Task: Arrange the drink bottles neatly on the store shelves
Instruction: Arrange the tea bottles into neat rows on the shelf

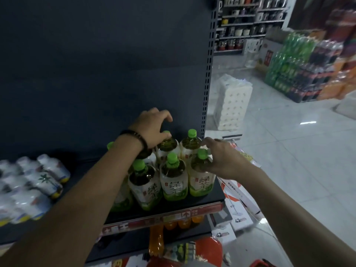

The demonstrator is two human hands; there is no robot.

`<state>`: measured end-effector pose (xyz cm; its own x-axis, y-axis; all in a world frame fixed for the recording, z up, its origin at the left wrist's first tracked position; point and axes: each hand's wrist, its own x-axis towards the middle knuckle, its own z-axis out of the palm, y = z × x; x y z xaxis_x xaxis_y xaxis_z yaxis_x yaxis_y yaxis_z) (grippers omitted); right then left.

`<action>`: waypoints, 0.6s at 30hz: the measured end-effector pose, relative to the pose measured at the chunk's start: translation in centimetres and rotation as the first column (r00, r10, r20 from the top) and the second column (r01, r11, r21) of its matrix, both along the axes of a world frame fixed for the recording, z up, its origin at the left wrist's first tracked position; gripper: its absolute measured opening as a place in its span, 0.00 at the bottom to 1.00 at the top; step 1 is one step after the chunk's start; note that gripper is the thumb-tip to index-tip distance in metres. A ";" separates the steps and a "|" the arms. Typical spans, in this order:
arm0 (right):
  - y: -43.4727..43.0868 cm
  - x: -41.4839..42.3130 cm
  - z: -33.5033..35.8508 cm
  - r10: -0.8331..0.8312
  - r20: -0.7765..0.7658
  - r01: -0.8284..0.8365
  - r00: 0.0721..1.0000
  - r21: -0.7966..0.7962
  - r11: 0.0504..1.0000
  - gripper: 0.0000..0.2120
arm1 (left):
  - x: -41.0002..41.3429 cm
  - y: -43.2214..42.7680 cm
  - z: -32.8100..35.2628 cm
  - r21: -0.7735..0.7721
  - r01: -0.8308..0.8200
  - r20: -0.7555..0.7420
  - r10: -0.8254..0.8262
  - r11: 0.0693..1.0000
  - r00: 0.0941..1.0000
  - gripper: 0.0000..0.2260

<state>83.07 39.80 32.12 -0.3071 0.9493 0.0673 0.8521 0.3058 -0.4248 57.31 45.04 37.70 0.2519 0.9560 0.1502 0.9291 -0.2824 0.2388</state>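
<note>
The left hand (152, 128) reaches over the back row with its fingers curled and loosely spread — the thumb and lower fingers rest on the cap and shoulder of the rear green-tea bottle (167, 146), while the index arches clear above it. A dark beaded bracelet (139, 140) circles that wrist. The right hand (225, 158) comes in from four o'clock, its fingers wrapped around the neck and shoulder of the front-right bottle (201, 170), closed on it just under the green cap.

The green-tea bottles stand upright in a tight cluster at the right end of the dark shelf (202, 199), near its perforated upright post (209, 74). They have bright green caps, amber-green liquid at the shoulders and pale labels with green characters. Another back-row bottle (190, 143) stands at twelve o'clock from the gripped one; two front bottles (174, 178) (144, 185) sit at nine o'clock from it, touching side by side.

At nine o'clock on the same shelf lie white bottles (44, 176) — blurred. Orange drinks (183, 223) show on the shelf below.
</note>
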 end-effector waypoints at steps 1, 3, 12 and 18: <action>0.4 -0.3 0.6 0.003 -0.028 -0.002 1.000 0.041 0.999 0.31 | 0.2 0.9 0.0 -0.088 -0.021 -0.097 0.012 0.996 0.995 0.25; 1.1 -1.0 2.1 -0.004 -0.085 0.014 0.996 0.122 0.992 0.22 | 1.0 2.3 -0.7 -0.264 -0.045 -0.212 -0.012 0.964 0.977 0.30; 0.9 -1.2 1.8 -0.006 0.065 0.005 0.998 0.014 1.000 0.14 | 1.4 3.3 -2.9 -0.315 0.027 -0.181 -0.088 0.949 0.980 0.13; 0.6 -0.7 0.9 0.010 0.132 -0.015 0.991 0.032 0.999 0.18 | 1.6 2.9 -2.9 -0.328 0.038 -0.176 -0.100 0.944 0.979 0.15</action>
